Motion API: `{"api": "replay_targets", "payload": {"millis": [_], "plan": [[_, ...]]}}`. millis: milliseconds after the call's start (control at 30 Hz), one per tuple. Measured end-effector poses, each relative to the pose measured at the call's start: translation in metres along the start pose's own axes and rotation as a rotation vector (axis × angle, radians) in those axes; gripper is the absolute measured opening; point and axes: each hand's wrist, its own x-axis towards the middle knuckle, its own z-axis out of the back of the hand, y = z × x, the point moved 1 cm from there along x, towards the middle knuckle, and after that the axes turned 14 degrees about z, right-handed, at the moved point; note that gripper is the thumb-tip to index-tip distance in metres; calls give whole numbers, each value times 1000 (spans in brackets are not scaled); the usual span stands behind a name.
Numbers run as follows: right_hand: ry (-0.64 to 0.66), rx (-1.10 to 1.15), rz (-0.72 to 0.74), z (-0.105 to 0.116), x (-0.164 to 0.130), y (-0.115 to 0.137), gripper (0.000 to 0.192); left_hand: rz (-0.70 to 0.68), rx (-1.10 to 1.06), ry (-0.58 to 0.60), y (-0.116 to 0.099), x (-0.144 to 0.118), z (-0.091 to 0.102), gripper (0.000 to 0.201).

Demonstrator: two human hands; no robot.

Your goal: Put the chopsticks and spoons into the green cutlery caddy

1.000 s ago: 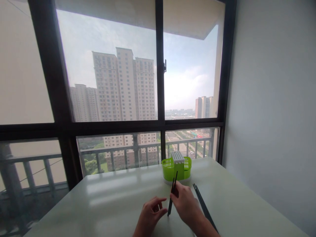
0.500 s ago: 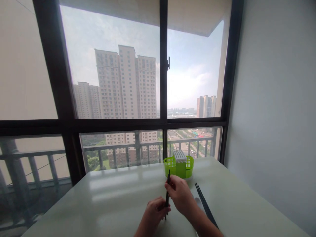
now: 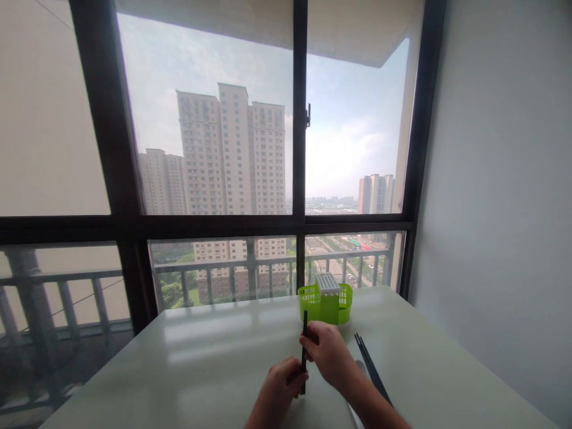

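Note:
Black chopsticks (image 3: 305,326) stand nearly upright over the table, seen almost as one dark bar. Lower down, my left hand (image 3: 281,384) is closed round them near the bottom end. My right hand (image 3: 329,353) pinches them higher up, with the top end sticking out above its fingers. Several more dark chopsticks (image 3: 373,368) lie on the table just right of my right forearm. A spoon (image 3: 361,366) lies beside them, partly hidden by that forearm.
A bright green cutlery holder (image 3: 329,308) with a slotted grey-white top and side baskets stands beyond my right hand. The pale glossy table (image 3: 201,357) reaches to dark-framed windows (image 3: 223,226). A plain wall (image 3: 496,208) rises on the right.
The chopsticks' upper ends were offset and now look level, and the bundle stands straighter. Both hands keep their grip in nearly the same place. The whole view has shifted slightly.

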Motion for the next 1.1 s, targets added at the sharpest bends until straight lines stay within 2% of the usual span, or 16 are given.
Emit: {"api": "replay_targets", "payload": {"millis": [100, 200, 333, 467, 500, 567, 667, 733, 800, 900, 1100], "plan": [[2, 23, 6, -2, 1, -2, 13, -3, 24, -29, 0, 0, 1, 21], [38, 108, -34, 0, 4, -6, 14, 14, 22, -11, 2, 2, -2, 19], [-18, 245, -61, 6, 14, -7, 10, 26, 25, -11, 4, 3, -4, 18], [-16, 235, -32, 9, 33, -7, 15, 57, 48, -65, 3, 3, -3, 17], [-9, 220, -28, 12, 41, -8, 16, 68, 43, -100, 3, 3, -2, 16], [-27, 181, -26, 25, 63, -11, 16, 78, 33, -192, 3, 2, 0, 27], [-122, 95, -17, 61, 110, -18, 19, 66, 54, -304, 2, 0, 3, 41], [-206, 12, 1, 84, 143, -23, 22, 54, 85, -315, 1, 0, 3, 41], [-251, -98, -13, 96, 168, -29, 25, 51, 121, -296, 0, 0, 1, 41], [-203, -224, -88, 90, 187, -43, 24, 66, 164, -283, -2, -1, -1, 38], [-70, -306, -288, 46, 185, -80, 18, 66, 167, -278, -2, -3, -4, 34]]}}
